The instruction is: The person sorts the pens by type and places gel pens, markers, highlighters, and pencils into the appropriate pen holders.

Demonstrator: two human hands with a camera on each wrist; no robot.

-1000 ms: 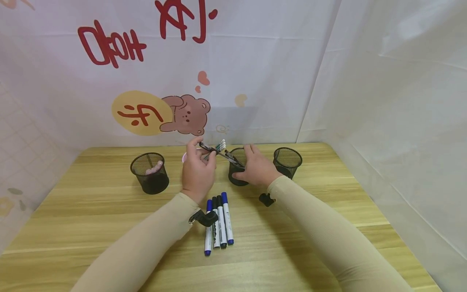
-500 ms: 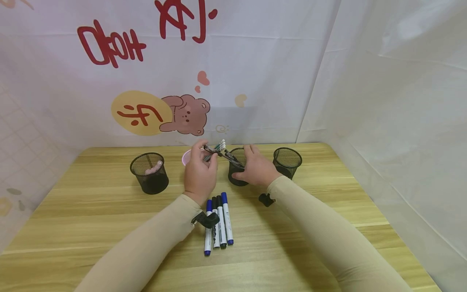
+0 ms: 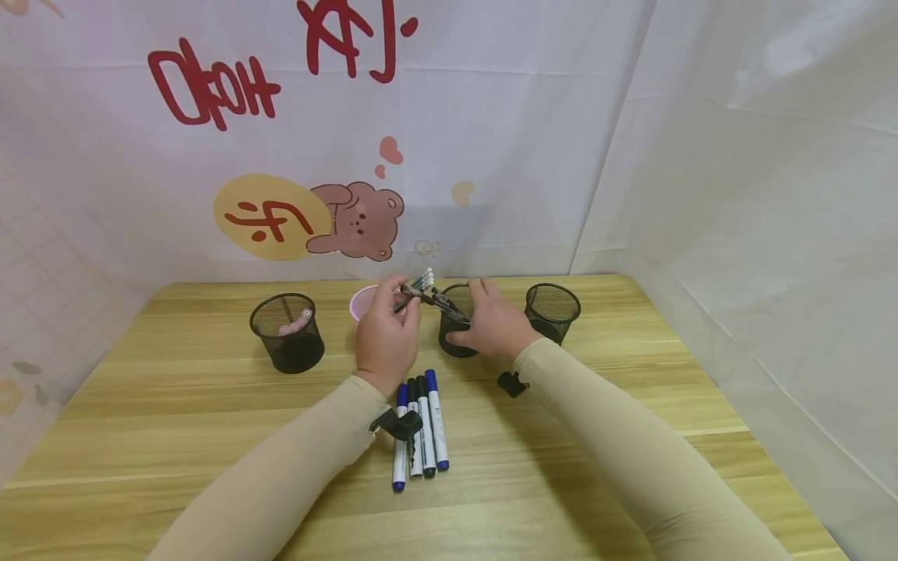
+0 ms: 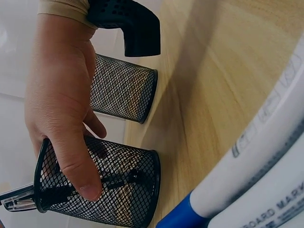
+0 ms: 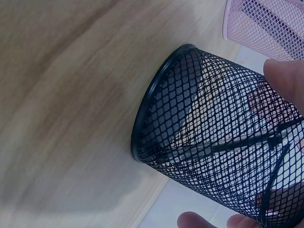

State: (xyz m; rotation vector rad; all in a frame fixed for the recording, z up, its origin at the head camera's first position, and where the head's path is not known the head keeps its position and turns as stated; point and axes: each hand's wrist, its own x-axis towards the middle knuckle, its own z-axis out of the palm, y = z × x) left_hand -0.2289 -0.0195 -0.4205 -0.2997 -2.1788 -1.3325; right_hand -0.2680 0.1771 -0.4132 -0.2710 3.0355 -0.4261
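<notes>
A black mesh pen cup (image 3: 457, 343) stands on the wooden table, gripped by my right hand (image 3: 500, 321). The left wrist view shows that hand's thumb and palm round the cup's wall, near its rim. Black pens (image 3: 447, 304) lean out of the cup toward the left. My left hand (image 3: 384, 343) is just left of the cup and pinches a dark pen (image 3: 415, 294) between thumb and fingers, slanted down toward the cup's mouth. In the right wrist view, a clear-barrelled pen (image 5: 209, 148) shows through the mesh; the rim there is partly out of frame.
A pink mesh cup (image 3: 361, 301) stands behind my left hand, with green white-tipped sticks (image 3: 425, 280) beside it. Another black cup (image 3: 298, 352) at left holds pinkish pieces (image 3: 296, 322). A further black cup (image 3: 554, 305) stands right. Several whiteboard markers (image 3: 425, 436) lie in front.
My left hand has moved slightly right and down, and the pen it pinches has slid further toward the cup. My right hand and the cup have stayed put.
</notes>
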